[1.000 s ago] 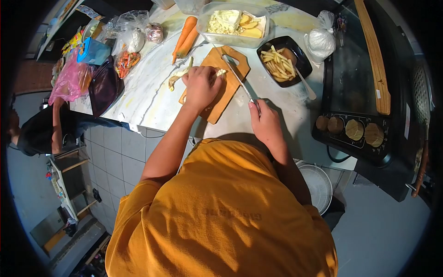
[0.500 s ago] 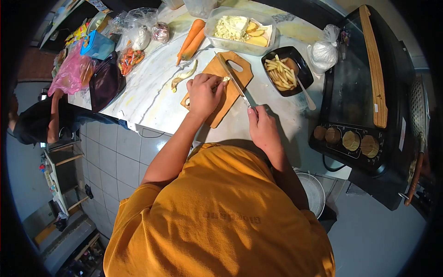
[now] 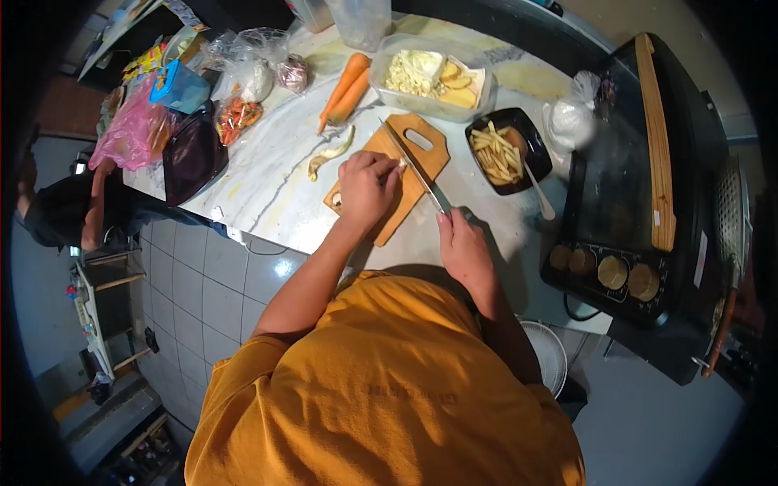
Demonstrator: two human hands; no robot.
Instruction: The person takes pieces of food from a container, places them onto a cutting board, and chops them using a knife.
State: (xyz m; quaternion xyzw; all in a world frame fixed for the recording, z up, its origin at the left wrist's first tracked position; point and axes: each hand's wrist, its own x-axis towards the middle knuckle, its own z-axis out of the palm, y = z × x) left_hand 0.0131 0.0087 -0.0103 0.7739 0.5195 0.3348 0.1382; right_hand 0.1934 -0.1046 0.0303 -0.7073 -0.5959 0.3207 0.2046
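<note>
The right hand point(image 3: 466, 247) closes around the handle of a long, straight steel knife point(image 3: 415, 168). Left of that grip, the left hand point(image 3: 366, 188) curls its fingers against a small pale piece point(image 3: 403, 164) on a smooth wooden board point(image 3: 397, 219). Below both, an orange cloth shirt point(image 3: 381, 340) bears blurred lettering.

The counter point(image 3: 263, 174) has a marble pattern, pale with grey and yellowish veins. Below it on the left, the floor point(image 3: 182, 275) is of grey square tiles with dark lines — one tile shows a bright bluish spot of light point(image 3: 282, 266). A light-coloured stand point(image 3: 99, 320) with wooden bars is there, near a grey-blue wall point(image 3: 47, 300). The room's edges are dark.
</note>
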